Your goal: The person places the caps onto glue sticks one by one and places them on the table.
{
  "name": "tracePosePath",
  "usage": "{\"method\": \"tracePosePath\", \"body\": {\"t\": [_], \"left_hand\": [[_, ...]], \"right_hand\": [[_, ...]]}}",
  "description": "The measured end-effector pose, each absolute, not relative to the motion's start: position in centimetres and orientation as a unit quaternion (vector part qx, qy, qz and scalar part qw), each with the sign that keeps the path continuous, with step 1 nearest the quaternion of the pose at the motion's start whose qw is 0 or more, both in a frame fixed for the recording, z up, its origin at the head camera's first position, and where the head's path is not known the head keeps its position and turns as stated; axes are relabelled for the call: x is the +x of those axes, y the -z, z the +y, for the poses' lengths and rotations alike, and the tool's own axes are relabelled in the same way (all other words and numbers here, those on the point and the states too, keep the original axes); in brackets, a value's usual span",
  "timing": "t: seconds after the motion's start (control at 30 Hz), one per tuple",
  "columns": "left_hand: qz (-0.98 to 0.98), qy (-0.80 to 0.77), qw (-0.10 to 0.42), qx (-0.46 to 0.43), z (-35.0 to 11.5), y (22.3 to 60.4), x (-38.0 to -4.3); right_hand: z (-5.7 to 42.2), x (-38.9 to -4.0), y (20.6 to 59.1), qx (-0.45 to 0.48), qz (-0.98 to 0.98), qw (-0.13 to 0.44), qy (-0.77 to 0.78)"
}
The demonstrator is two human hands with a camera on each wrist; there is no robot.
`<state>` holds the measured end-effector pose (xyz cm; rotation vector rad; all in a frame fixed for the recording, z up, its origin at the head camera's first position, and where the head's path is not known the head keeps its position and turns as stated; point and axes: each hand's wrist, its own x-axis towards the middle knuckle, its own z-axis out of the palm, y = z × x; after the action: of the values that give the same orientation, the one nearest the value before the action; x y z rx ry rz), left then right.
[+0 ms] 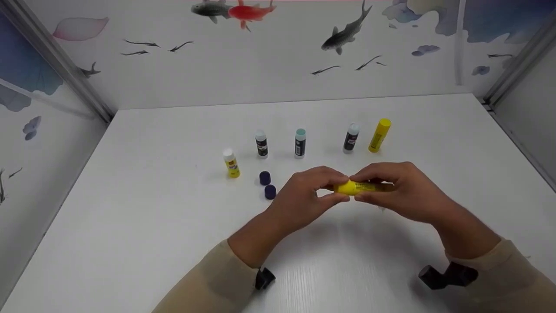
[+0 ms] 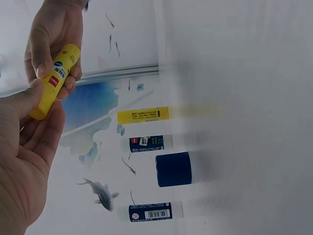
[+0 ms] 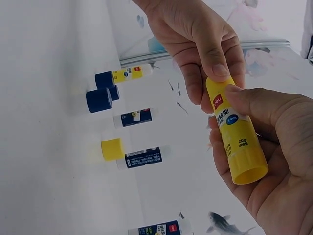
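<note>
Item one, yellow glue stick (image 1: 359, 188): being held aloft, lying roughly level above the white table (image 1: 152, 187), between two hands. Its one end is being pinched between the thumb and fingers of the left hand (image 1: 302, 195); its other end is being gripped by the curled fingers and thumb of the right hand (image 1: 404, 191). Both hands are being kept closed about it, thumbs nearly meeting.

Item two, three glue sticks with dark labels: being stood upright in a spaced row behind the hands, the left one (image 1: 261, 144), middle one (image 1: 300, 144) and right one (image 1: 351, 138).

Item three, tall yellow stick (image 1: 380, 135): being stood at the right end of that row, just beside its neighbour.

Item four, yellow stick with a white top (image 1: 231, 164): being stood to the left, nearer the person.

Item five, dark blue caps (image 1: 265, 178): being shown near the left hand, one partly covered by others in the right wrist view.

Item six, short yellow piece (image 3: 112, 149): being seen on the table in the right wrist view only; possibly a cap, its top being hard to read.
</note>
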<state>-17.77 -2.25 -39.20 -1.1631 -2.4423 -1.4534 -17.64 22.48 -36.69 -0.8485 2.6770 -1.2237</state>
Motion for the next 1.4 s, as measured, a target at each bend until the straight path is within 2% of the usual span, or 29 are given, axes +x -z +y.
{"method": "tracePosePath", "body": {"t": [0.87,1.4], "left_hand": [[-0.793,0.477,0.039,-0.378,-2.31,39.27,-17.79],[-0.794,0.471,0.035,-0.384,-2.59,38.78,-17.88]], "right_hand": [[22.35,-17.43,36.7,-0.275,0.869,0.044,0.409],[22.39,-17.34,36.47,-0.286,0.872,0.028,0.398]]}}
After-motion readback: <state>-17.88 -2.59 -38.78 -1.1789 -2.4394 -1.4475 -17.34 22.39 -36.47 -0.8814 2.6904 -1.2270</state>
